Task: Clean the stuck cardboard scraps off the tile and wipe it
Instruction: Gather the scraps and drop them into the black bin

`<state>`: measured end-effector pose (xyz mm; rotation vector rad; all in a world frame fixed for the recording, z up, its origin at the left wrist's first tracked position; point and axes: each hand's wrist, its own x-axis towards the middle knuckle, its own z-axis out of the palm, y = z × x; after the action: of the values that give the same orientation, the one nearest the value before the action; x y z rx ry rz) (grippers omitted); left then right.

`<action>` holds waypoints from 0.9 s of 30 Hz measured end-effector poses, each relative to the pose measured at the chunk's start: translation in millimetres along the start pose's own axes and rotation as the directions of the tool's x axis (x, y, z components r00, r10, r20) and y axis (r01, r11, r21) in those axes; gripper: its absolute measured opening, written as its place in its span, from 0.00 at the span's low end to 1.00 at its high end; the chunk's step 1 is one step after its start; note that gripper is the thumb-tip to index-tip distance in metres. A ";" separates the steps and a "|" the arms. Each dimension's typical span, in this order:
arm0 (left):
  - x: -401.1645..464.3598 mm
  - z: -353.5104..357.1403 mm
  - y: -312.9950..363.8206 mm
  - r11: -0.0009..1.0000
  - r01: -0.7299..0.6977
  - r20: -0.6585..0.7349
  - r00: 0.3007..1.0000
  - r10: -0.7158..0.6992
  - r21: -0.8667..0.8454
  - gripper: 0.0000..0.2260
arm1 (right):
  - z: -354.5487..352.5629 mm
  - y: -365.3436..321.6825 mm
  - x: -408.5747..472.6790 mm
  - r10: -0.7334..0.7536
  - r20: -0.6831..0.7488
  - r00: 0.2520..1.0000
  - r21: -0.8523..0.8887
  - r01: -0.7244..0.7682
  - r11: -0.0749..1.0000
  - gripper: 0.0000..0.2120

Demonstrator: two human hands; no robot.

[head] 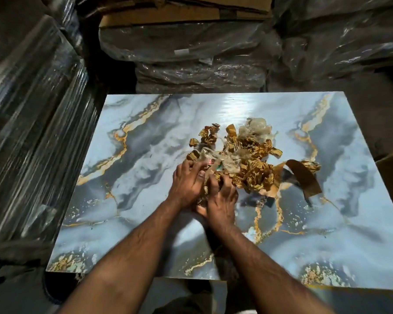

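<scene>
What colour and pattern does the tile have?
The tile is glossy pale blue-grey marble with gold veins, best seen in the head view.

Glossy blue-grey marbled tile with gold veins (145,168), bearing 1 heap of crumpled golden-brown cardboard scraps and clear plastic film (243,164) at centre.

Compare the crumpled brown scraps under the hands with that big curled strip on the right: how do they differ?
The crumpled scraps are wadded into a heap mixed with clear plastic film; the curled strip is one smooth, broad band arching up. The left hand and right hand grip the scraps; the strip lies untouched. Both are golden-brown and rest on the tile.
</scene>
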<state>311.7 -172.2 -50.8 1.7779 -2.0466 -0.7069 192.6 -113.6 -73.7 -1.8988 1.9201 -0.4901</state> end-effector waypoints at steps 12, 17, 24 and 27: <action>-15.1 20.4 26.9 0.939 0.135 -0.003 0.990 -0.143 -0.315 0.28 | -1.1 -9.6 18.3 0.138 0.020 0.990 -0.059 -0.137 0.989 0.39; -14.9 21.2 21.8 0.992 0.100 -0.115 0.987 -0.109 -0.082 0.29 | -6.8 -5.3 19.8 0.162 0.069 0.984 -0.074 -0.157 0.985 0.29; -8.6 24.9 12.7 0.988 0.152 -0.062 0.986 -0.152 0.003 0.31 | -3.5 0.2 16.7 0.105 -0.073 0.992 -0.005 -0.105 0.994 0.22; -6.8 22.5 8.0 0.981 0.196 -0.076 0.978 -0.194 0.016 0.34 | -6.6 -0.6 17.8 0.094 -0.069 0.993 -0.005 -0.095 0.995 0.20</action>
<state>293.7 -161.4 -64.2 2.0071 -1.8575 -0.6622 189.7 -131.6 -68.4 -1.8082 2.0488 -0.5256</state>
